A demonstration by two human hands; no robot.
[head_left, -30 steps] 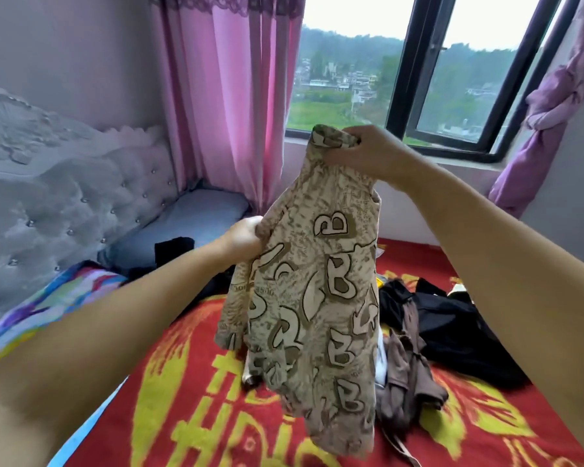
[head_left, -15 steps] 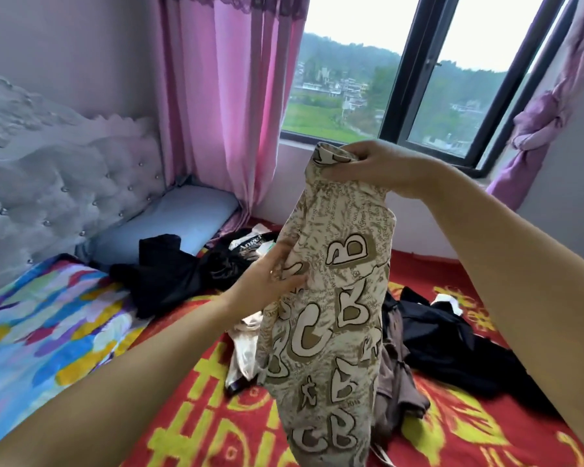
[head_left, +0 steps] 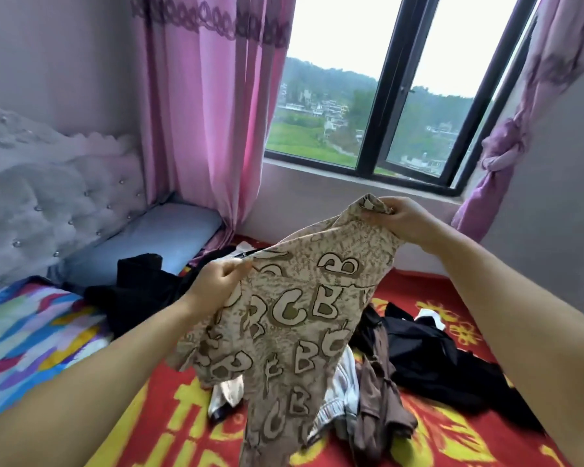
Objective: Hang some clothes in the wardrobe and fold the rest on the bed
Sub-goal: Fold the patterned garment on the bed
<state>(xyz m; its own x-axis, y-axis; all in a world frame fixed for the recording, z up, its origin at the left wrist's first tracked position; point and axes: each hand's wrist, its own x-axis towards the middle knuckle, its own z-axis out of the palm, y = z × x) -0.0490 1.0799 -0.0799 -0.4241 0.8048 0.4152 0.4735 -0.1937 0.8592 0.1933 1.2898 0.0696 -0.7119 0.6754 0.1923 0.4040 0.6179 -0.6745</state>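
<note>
I hold up a beige garment printed with large brown letters (head_left: 294, 335) over the bed. My right hand (head_left: 402, 220) pinches its top corner, highest in view. My left hand (head_left: 218, 284) grips its left edge lower down, so the top edge runs slanted between my hands. The cloth hangs down to the red and yellow blanket (head_left: 452, 429). Behind it lies a heap of clothes: a brown piece (head_left: 378, 392), a black piece (head_left: 442, 362) to the right, white cloth (head_left: 338, 392) underneath. More black clothing (head_left: 139, 291) lies to the left.
A tufted grey headboard (head_left: 48, 203) and a grey-blue pillow (head_left: 149, 244) sit at the left. A multicoloured sheet (head_left: 24, 332) covers the near left of the bed. Pink curtains (head_left: 203, 129) hang beside the window (head_left: 368, 106). No wardrobe shows.
My left hand slid left and up along the garment's edge, spreading the cloth wider. My right hand dropped lower in view as the camera tilted.
</note>
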